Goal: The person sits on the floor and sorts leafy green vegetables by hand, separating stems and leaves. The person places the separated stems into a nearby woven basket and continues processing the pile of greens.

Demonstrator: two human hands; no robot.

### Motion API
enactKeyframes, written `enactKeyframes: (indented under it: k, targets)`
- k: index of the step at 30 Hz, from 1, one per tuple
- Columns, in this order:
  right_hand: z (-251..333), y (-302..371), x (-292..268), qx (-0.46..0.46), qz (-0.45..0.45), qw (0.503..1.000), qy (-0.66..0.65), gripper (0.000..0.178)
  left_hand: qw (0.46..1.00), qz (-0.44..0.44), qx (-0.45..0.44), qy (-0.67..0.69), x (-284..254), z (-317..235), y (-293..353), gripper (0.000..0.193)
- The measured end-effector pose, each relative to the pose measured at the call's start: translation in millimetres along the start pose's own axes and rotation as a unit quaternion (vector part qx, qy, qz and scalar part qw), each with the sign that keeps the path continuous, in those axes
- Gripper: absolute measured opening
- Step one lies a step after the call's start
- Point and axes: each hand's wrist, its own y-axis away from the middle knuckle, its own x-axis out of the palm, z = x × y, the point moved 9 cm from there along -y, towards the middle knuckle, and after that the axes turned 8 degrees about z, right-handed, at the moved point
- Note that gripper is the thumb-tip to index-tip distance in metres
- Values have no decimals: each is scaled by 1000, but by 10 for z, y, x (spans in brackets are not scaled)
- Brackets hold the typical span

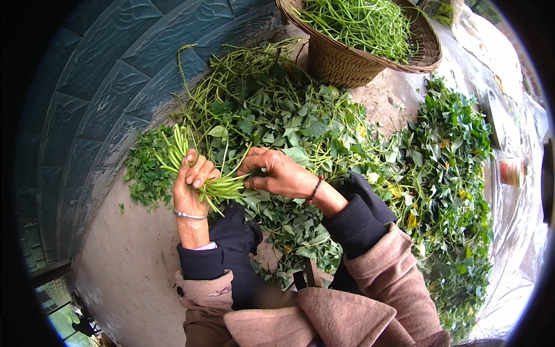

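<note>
One stem bunch [224, 188] fills the left grip [198, 172]; hold unclear in right grip [278, 174]. Beyond, a basket [341, 61] brims; leafy vines [280, 124] remain.

So the floor [130, 248] is basically bare concrete, pale and dusty, with a big messy heap of leafy green vines [300, 124] dumped across the middle. There's another thick leafy pile [454, 185] over on the right, plus a wicker basket [341, 62] behind the heap, near the top.
</note>
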Motion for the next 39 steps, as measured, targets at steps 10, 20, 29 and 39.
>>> enactKeyframes:
  k: [10, 20, 29, 39]
  targets:
    - [-51, 11, 65, 37, 93, 995, -22, 21, 999, 34, -27, -14, 19, 81, 3, 8]
    - [-84, 59, -63, 61, 103, 993, -22, 14, 997, -3, -39, -63, -35, 86, -2, 8]
    - [-240, 50, -198, 107, -54, 993, 13, 15, 997, -25, -20, -68, -114, 88, -14, 9]
    - [-337, 22, -44, 74, -32, 972, -219, 11, 1000, -6, 18, -4, -158, -46, -9, 13]
